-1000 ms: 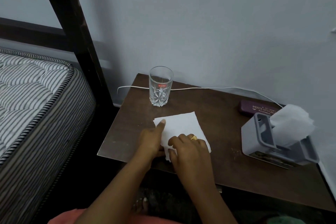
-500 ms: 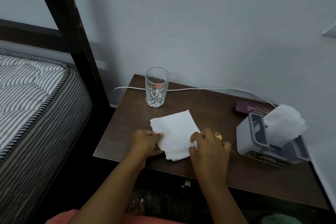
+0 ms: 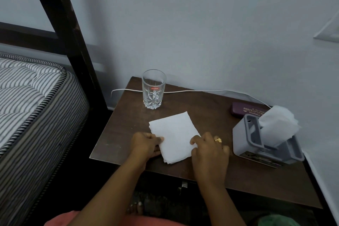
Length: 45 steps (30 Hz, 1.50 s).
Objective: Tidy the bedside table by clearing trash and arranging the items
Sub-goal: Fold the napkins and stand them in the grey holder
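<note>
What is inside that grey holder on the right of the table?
White tissues stick up out of the holder. Its grey walls cover their lower part, so whatever else may lie at the bottom cannot be seen.

Purple case [image 3: 244, 111] partly hidden behind tissue holder [image 3: 247, 139], white cable [image 3: 201, 91] lost behind tissues [image 3: 277, 124], napkin [image 3: 176, 135] side edges covered by left hand [image 3: 145, 143] and right hand [image 3: 209, 149], mattress [image 3: 22, 97] cut by left edge, green object [image 3: 275, 221] at bottom edge unidentifiable
</note>
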### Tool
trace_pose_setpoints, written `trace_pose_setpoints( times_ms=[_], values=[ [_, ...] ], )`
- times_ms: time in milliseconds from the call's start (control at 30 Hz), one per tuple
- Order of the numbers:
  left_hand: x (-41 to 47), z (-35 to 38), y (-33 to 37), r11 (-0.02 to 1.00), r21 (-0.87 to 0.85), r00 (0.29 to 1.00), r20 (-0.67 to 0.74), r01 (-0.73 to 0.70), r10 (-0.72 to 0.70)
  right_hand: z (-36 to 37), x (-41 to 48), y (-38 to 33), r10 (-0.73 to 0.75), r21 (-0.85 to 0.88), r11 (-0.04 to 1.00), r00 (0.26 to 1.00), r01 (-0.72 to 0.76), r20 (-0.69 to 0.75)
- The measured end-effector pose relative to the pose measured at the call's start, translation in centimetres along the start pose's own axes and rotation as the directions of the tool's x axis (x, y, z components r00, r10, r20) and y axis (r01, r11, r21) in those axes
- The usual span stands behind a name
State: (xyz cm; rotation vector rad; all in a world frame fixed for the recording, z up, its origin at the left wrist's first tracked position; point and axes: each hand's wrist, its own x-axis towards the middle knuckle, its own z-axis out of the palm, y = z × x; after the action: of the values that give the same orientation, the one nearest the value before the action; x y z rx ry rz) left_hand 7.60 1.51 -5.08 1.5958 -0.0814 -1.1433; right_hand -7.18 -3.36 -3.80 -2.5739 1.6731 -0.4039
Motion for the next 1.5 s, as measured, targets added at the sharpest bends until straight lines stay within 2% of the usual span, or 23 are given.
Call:
trace_pose_setpoints(
  times_ms=[167,267,333,467,567,633,700,733,800,867,933,1000,1033,1067,1100,1133,1167,1200,1267,1367,1400,1500],
  values=[
    [0.2,-0.1,-0.1,1.0,0.0,1.0,-0.008,-0.006,0.006,0.2,0.1,0.3,-0.011,-0.011,1.0,0.993,0.013,0.117],
    [0.2,0.0,-0.1,1.0,-0.001,0.999,-0.031,-0.022,0.022,-0.1,0.7,0.9,0.109,0.23,0.964,0.986,-0.135,0.124],
    [0.5,0.2,-0.3,0.999,-0.012,0.997,-0.064,-0.039,0.038,0.0,1.1,1.5,0.108,0.357,0.922,0.986,-0.148,0.13],
    [0.8,0.5,-0.5,0.995,0.082,0.987,-0.145,-0.061,0.073,0.3,0.9,1.8,0.024,0.33,0.935,0.954,-0.127,0.3],
    [0.9,0.6,-0.4,0.978,0.183,0.987,-0.105,-0.1,0.121,0.1,1.0,1.7,0.042,0.288,0.949,0.957,-0.129,0.289],
    [0.9,0.9,-0.3,0.974,0.187,0.989,-0.046,-0.127,0.138,-0.2,1.3,1.6,0.095,0.327,0.927,0.959,-0.183,0.267],
    [0.9,1.0,-0.2,0.984,0.143,0.994,0.007,-0.11,0.11,-0.3,1.7,1.9,0.209,0.466,0.824,0.938,-0.322,0.278],
    [0.9,1.0,-0.2,0.991,0.106,0.996,0.035,-0.08,0.077,-0.4,1.8,2.0,0.263,0.536,0.737,0.905,-0.412,0.334],
    [0.6,1.0,0.0,0.998,0.063,0.997,0.079,-0.025,0.02,-0.6,2.1,2.2,0.301,0.572,0.599,0.819,-0.561,0.488],
    [0.3,0.9,0.1,0.998,0.051,0.995,0.091,-0.034,0.029,-0.5,2.1,2.7,0.304,0.562,0.562,0.784,-0.607,0.542],
    [-0.4,1.0,0.7,0.998,0.035,0.994,0.094,-0.059,0.056,-0.6,2.1,2.9,0.318,0.565,0.565,0.791,-0.601,0.523],
    [-1.3,1.5,1.8,0.997,-0.032,0.985,0.155,-0.071,0.075,-0.8,2.2,3.0,0.324,0.588,0.553,0.803,-0.59,0.501],
    [-1.8,1.8,2.5,0.994,-0.084,0.972,0.215,-0.076,0.092,-0.9,2.4,3.0,0.321,0.617,0.498,0.79,-0.609,0.522],
    [-2.3,2.0,3.1,0.989,-0.129,0.952,0.286,-0.078,0.112,-1.1,2.6,3.0,0.307,0.648,0.368,0.745,-0.667,0.593],
    [-2.9,2.3,3.8,0.984,-0.161,0.924,0.359,-0.075,0.13,-1.4,2.7,2.8,0.243,0.653,0.17,0.674,-0.738,0.698],
    [-3.4,2.5,4.2,0.981,-0.182,0.895,0.421,-0.072,0.144,-1.8,2.7,2.7,0.125,0.615,-0.035,0.607,-0.788,0.785],
    [-3.8,2.7,4.5,0.978,-0.195,0.872,0.465,-0.068,0.153,-2.2,2.6,2.8,-0.011,0.55,-0.193,0.562,-0.813,0.827],
    [-4.1,2.8,4.7,0.978,-0.2,0.857,0.49,-0.063,0.156,-2.7,2.5,2.9,-0.137,0.495,-0.292,0.548,-0.818,0.825],
    [-4.4,2.9,4.9,0.983,-0.17,0.857,0.493,-0.073,0.149,-3.5,2.4,3.1,-0.276,0.469,-0.406,0.594,-0.785,0.756],
    [-4.2,2.5,5.0,0.99,-0.055,0.893,0.428,-0.127,0.138,-3.9,2.5,3.2,-0.223,0.52,-0.467,0.665,-0.715,0.713],
    [-4.1,2.2,5.0,0.989,-0.002,0.91,0.391,-0.148,0.137,-3.8,2.5,3.3,-0.189,0.55,-0.45,0.677,-0.704,0.712],
    [-3.7,1.4,4.6,0.978,0.13,0.948,0.296,-0.161,0.116,-3.2,2.5,3.4,-0.111,0.64,-0.297,0.691,-0.709,0.714]
  ],
)
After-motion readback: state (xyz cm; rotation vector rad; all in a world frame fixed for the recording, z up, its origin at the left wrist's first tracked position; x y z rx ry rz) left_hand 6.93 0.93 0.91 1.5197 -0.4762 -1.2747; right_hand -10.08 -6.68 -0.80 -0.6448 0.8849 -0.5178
